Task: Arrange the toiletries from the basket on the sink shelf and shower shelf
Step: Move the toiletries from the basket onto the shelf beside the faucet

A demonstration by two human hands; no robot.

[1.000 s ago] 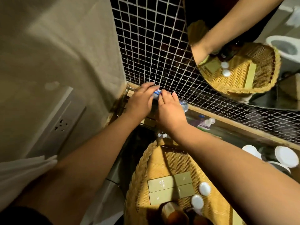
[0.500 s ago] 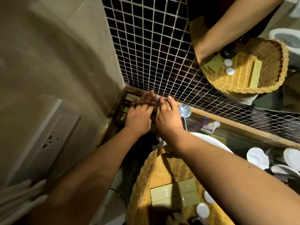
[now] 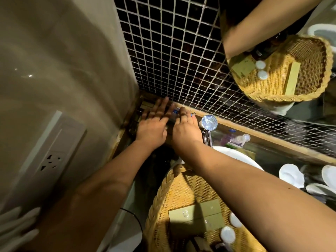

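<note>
**Now Releasing: Item Being Seated on the Sink Shelf**

Currently the wicker basket (image 3: 183, 190) is sitting low in the view against the white sink (image 3: 236, 157), and it is still carrying two green flat boxes (image 3: 197, 218) and several white-capped bottles (image 3: 227, 234). The sink shelf (image 3: 269, 140) is running along the foot of the dark mosaic tile wall (image 3: 172, 51), with the round chrome tap (image 3: 209, 122) standing on it.

Both hands are working at the shelf's far left corner. A second ago they were curled together around a small blue-and-white item; the fingers are now flattening out. The left hand (image 3: 154, 122) is lying palm-down with fingers spread, so its grip is open and empty. The right hand (image 3: 185, 126) is resting beside it, fingers extended, the tips touching the small blue item (image 3: 175, 111) against the wall; whether it is still pinching that item cannot be told.

Judging from this, one toiletry is being set down and squared up on the shelf. Most of the basket contents are still waiting, so the task is at an early-to-middle stage.
</note>
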